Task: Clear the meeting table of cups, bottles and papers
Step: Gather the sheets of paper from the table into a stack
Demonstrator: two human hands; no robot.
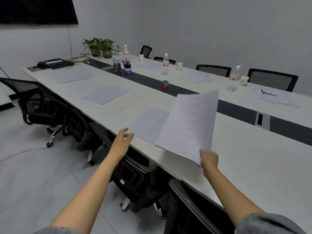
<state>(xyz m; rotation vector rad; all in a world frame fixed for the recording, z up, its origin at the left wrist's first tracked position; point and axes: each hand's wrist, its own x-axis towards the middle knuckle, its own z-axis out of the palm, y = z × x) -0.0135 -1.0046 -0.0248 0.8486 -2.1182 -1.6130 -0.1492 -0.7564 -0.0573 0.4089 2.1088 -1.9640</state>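
- The right arm reaches forward from the near right, its forearm bare below a pushed-up grey sleeve, with the right hand (pixel 208 159) over the near edge of the table (pixel 244 162).
- That hand's fingers are curled tight, pinching the near corner of the held sheets (pixel 190 125).
- The held sheets stand tilted up off the table top and lean away to the far right. They are white with faint lines of print.
- The left arm stretches forward from the near left, and the left hand (pixel 123 141) hangs just past the table's near edge.
- Its fingers are spread and loosely bent, gripping nothing. The fingertips sit at the near-left corner of the flat sheet (pixel 150 122); they may touch it, but the blur hides the contact.
- The flat sheet lies on the table just left of the held sheets, partly behind them.
- Black chairs (pixel 135 174) are tucked along the near side.
- Farther left on the near half lie more papers (pixel 105 94).
- On the dark centre strip stand a pen pot (pixel 127 67) and a bottle (pixel 166 65).
- Along the far side are cups (pixel 244 80), further bottles and papers.
- At the far left end stand plants (pixel 99 47), below a dark screen (pixel 33 9).
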